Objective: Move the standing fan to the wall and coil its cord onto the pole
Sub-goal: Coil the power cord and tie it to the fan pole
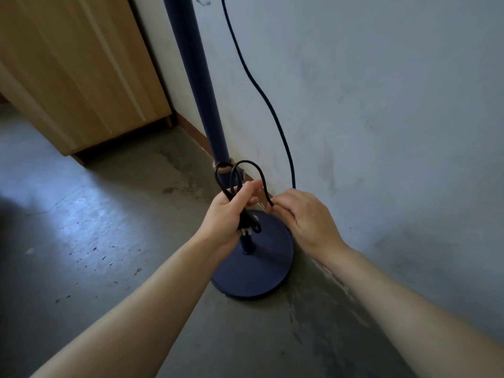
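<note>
The dark blue fan pole (pixel 196 77) rises from its round base (pixel 259 271), which stands on the floor right against the grey wall (pixel 381 105). The fan head is out of view. The black cord (pixel 261 94) hangs down along the wall from above and runs into my hands. My left hand (pixel 227 222) grips a small bundle of cord loops in front of the lower pole, with the plug (pixel 246 231) sticking out below my fingers. My right hand (pixel 305 216) pinches the cord just right of the bundle, over the base.
A light wooden cabinet (pixel 81 72) stands against the wall to the left of the pole. The concrete floor (pixel 95 227) stretches left and toward me. A brown skirting strip (pixel 193 132) runs along the wall's foot.
</note>
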Demonstrator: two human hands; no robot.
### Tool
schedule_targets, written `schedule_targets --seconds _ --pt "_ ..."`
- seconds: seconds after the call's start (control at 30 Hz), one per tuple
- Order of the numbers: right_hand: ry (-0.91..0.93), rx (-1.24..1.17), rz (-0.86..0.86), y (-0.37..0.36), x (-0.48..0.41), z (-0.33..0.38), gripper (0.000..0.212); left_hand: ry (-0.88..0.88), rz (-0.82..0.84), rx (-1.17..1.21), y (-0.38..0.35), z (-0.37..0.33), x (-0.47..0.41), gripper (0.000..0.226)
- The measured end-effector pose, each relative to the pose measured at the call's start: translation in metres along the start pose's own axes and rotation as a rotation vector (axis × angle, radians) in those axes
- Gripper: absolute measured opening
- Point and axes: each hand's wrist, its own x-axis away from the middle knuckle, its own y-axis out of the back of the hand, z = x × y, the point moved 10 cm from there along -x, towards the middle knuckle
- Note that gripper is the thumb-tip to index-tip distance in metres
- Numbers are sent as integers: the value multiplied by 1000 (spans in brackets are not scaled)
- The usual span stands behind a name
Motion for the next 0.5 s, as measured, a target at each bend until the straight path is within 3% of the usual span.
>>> schedule_targets --seconds 0.17,0.33,0.5 --pt "18 35 104 9 3 20 23 -13 110 36 -25 -19 15 23" --pt "74 -68 164 27 0 34 21 -26 29 5 -27 -40 32 33" --pt "70 -158 165 32 -5 36 22 -78 -88 189 -15 -66 45 35"
